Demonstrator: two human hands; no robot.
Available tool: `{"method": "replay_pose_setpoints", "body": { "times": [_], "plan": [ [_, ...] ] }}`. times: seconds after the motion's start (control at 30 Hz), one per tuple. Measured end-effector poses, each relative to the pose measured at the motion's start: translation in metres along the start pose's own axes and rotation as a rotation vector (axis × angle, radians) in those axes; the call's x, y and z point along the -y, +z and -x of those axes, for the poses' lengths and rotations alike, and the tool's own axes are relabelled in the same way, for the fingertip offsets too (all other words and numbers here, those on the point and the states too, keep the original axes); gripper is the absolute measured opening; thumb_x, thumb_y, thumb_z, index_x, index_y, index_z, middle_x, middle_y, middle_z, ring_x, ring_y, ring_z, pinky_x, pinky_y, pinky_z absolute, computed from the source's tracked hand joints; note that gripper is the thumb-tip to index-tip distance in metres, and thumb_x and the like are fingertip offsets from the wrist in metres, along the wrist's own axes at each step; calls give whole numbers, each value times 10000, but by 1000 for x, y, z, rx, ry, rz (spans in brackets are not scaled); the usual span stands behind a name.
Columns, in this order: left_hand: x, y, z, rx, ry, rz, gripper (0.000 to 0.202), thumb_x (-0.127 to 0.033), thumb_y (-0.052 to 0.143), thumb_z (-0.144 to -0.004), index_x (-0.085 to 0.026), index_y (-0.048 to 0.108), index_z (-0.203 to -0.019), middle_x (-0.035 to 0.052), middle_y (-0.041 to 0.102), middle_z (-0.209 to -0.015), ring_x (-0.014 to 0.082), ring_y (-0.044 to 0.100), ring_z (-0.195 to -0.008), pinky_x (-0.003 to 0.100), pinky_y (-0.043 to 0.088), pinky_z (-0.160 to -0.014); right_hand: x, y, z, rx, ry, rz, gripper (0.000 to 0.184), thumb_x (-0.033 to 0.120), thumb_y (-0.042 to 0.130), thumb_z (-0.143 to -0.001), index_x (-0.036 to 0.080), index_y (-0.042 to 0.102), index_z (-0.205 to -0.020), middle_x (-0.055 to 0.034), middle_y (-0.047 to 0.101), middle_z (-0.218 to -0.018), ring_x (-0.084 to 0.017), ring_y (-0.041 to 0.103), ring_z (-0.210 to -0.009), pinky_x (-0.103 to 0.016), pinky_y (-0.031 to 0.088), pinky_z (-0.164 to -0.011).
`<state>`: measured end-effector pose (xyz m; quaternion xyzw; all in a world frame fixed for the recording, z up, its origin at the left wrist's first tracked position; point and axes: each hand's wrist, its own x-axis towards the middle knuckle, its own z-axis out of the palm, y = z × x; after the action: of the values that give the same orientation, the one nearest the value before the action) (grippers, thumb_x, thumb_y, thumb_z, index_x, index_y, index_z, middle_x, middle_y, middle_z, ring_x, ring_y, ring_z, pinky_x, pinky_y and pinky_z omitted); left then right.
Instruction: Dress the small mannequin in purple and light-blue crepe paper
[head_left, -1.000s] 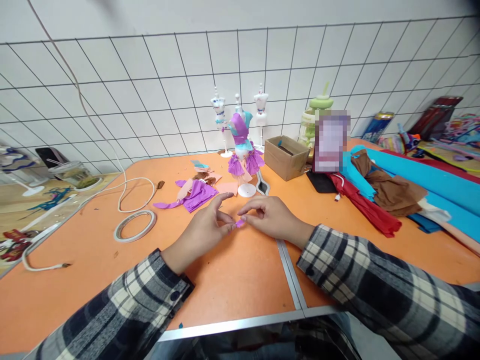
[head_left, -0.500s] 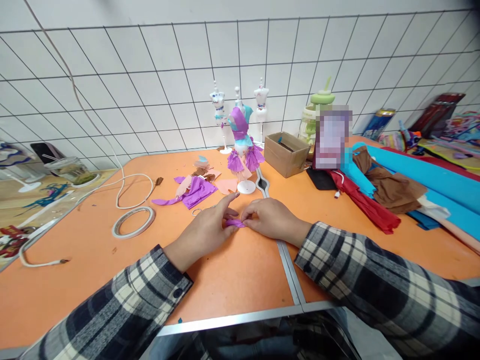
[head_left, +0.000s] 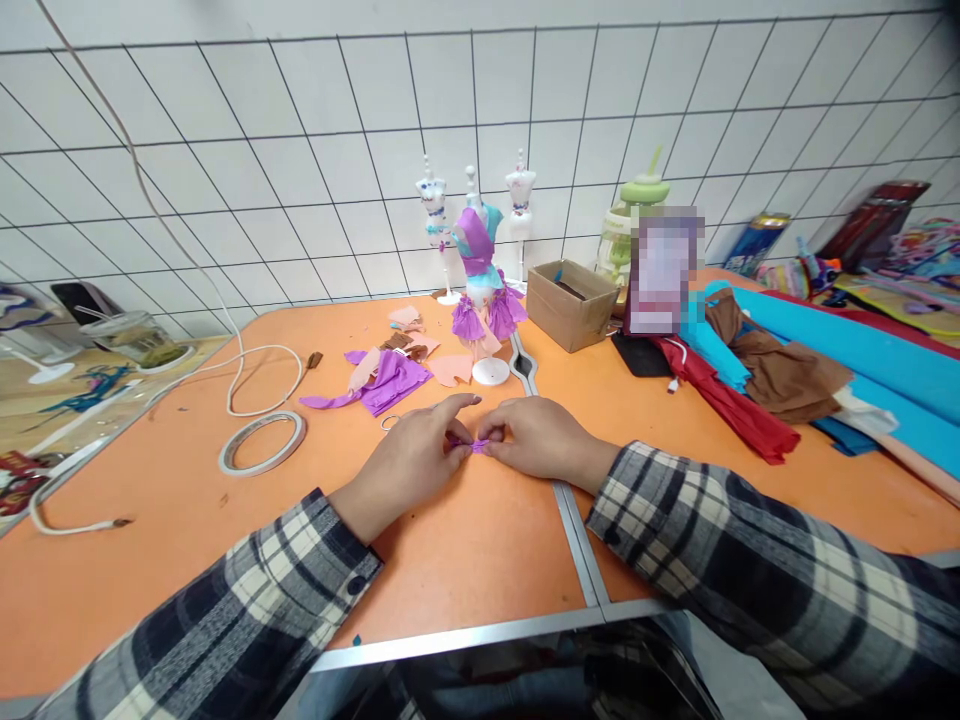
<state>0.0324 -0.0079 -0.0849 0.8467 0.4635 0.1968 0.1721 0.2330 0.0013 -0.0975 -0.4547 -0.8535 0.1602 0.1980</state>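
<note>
Between my hands is a small strip of purple crepe paper (head_left: pixel 478 447), pinched at both ends just above the orange tabletop. My left hand (head_left: pixel 416 452) grips its left end between thumb and fingers, while my right hand (head_left: pixel 536 438) pinches the right end; most of the strip is hidden by the fingertips. Just beyond stands a mini dress form (head_left: pixel 475 245) dressed in purple and light blue, with ruffled purple paper at its lower part. Purple paper scraps (head_left: pixel 394 380) and peach paper pieces (head_left: pixel 451 370) lie to the left of its round white base.
A roll of double-sided tape (head_left: pixel 262 443) and a white cable (head_left: pixel 238 375) lie at left. At the back are two more dress forms (head_left: pixel 433 215), a cardboard box (head_left: pixel 572 305), a green-lidded bottle (head_left: pixel 643 195) and a propped phone (head_left: pixel 664 275). Red paper (head_left: pixel 731 405) and brown paper (head_left: pixel 787 375) lie at right.
My two hands have drawn slightly closer, and the purple strip between them looks shorter and more bunched. One of the loose scraps at the back now looks peach instead of bluish.
</note>
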Motion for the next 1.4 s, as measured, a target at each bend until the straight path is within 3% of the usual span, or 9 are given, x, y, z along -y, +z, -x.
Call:
{"method": "replay_pose_setpoints", "body": {
  "times": [0.13, 0.3, 0.43, 0.7, 0.77, 0.97, 1.27, 1.4],
  "plan": [
    [-1, 0, 0, -4, 1, 16, 561, -126, 574, -801, -255, 478, -1338, 1, 779, -902, 216, 722, -853, 330, 493, -772, 1, -4, 1, -39, -38, 2, 240, 345, 638, -870, 273, 748, -1071, -27, 728, -1071, -200, 643, -955, -290, 418, -729],
    [-4, -1, 0, 5, -3, -21, 561, -136, 577, -801, -256, 484, -1341, 1, 780, -884, 227, 723, -863, 355, 502, -805, 0, 0, -2, -23, -65, 36, 163, 253, 635, -877, 292, 765, -967, 12, 748, -968, -181, 648, -906, -280, 397, -703],
    [-2, 2, 1, -26, 20, -23, 513, -154, 589, -806, -257, 514, -1303, 9, 775, -886, 223, 715, -855, 355, 506, -816, 2, 3, -1, 1, -98, 132, 142, 250, 611, -903, 249, 748, -945, -14, 737, -921, -179, 637, -882, -274, 378, -681],
    [10, -8, 2, 69, 187, -16, 367, -185, 590, -853, -261, 555, -1210, -3, 795, -906, 226, 705, -967, 406, 405, -1022, 3, -11, 5, 96, -393, 327, 234, 235, 520, -962, 213, 753, -968, -78, 714, -938, -208, 616, -897, -296, 366, -668],
    [11, -11, 1, 97, 185, 7, 389, -201, 623, -835, -262, 562, -1215, 4, 797, -912, 231, 705, -985, 413, 387, -1042, 1, -15, 5, 113, -369, 287, 213, 249, 560, -937, 219, 770, -924, -72, 722, -933, -204, 623, -877, -293, 362, -661],
    [15, -9, 0, 97, 161, 41, 469, -196, 631, -818, -259, 542, -1274, -1, 796, -885, 209, 718, -919, 434, 350, -1084, -2, -13, 1, 62, -99, 91, 164, 291, 647, -883, 283, 770, -991, 0, 759, -905, -170, 646, -800, -271, 342, -628],
    [11, -5, 2, 38, 173, -7, 522, -216, 667, -823, -248, 512, -1320, 15, 786, -945, 249, 669, -1036, 427, 396, -1008, 3, -5, 2, 80, -180, 165, 163, 283, 605, -915, 220, 748, -958, -29, 720, -939, -171, 634, -832, -276, 329, -613],
    [7, -4, 2, -92, 142, 3, 554, -305, 721, -808, -231, 500, -1311, 53, 765, -1071, 271, 631, -1102, 421, 415, -960, 4, -2, 1, 17, -163, 146, 189, 276, 564, -937, 197, 730, -979, -50, 711, -965, -169, 634, -849, -269, 358, -644]
  ]
}}
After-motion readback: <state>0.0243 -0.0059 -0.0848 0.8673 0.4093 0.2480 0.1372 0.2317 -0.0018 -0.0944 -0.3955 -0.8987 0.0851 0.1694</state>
